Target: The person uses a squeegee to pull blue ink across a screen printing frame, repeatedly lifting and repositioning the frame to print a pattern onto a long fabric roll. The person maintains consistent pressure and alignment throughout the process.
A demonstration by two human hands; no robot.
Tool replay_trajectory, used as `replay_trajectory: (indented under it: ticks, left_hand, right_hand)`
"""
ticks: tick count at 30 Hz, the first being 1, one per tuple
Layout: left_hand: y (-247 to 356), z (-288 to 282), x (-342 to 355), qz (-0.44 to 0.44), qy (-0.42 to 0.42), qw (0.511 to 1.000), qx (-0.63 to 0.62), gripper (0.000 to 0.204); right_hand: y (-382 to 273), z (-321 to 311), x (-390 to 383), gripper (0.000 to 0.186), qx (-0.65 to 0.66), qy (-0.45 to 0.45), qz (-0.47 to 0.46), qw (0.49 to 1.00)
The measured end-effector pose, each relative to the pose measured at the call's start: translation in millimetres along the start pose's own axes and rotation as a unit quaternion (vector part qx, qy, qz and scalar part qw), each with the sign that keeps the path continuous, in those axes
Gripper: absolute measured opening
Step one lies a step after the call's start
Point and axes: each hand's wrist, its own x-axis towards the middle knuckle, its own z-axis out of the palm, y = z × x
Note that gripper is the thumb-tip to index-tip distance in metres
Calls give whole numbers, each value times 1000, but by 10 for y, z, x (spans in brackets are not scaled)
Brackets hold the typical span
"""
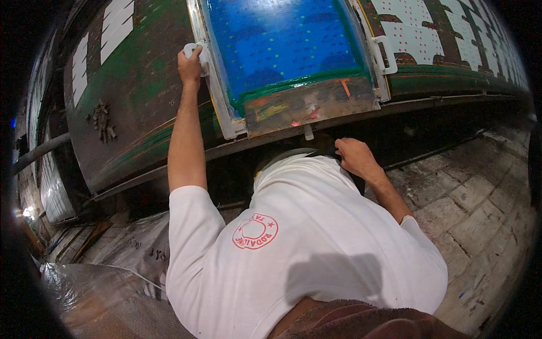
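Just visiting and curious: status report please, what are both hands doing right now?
Left hand gripping white handle on the screen frame. Right hand low at table edge, grip unclear. Blue screen flat on table. Nothing blocking.

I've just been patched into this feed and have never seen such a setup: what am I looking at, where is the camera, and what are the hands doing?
There is no machine here; a person works with bare hands. The one picture comes from a fisheye camera on the person's head, looking down, so straight edges bend. The white shirt fills the lower part. Ahead runs a long green printing table carrying a blue screen in a white frame. The left hand grips the white handle on the frame's left side. The right hand is low, below the table edge by the shirt; what it holds is unclear. White printed sheets lie on the table to the right.
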Motion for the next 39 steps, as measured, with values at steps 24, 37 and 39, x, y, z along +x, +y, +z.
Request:
replay_trajectory:
  ticks: [24, 37, 39]
  left_hand:
    - [265, 41, -257, -12, 46, 999, 7, 43]
    - [181, 44, -218, 53, 96, 991, 75, 53]
    - [202, 41, -253, 53, 93, 989, 104, 46]
  right_hand:
    - [37, -723, 1034, 45, -230, 61, -307, 922]
    - [-436, -800, 1406, 54, -201, 66, -116, 970]
    - [-449, -707, 1398, 49, -201, 105, -113, 967]
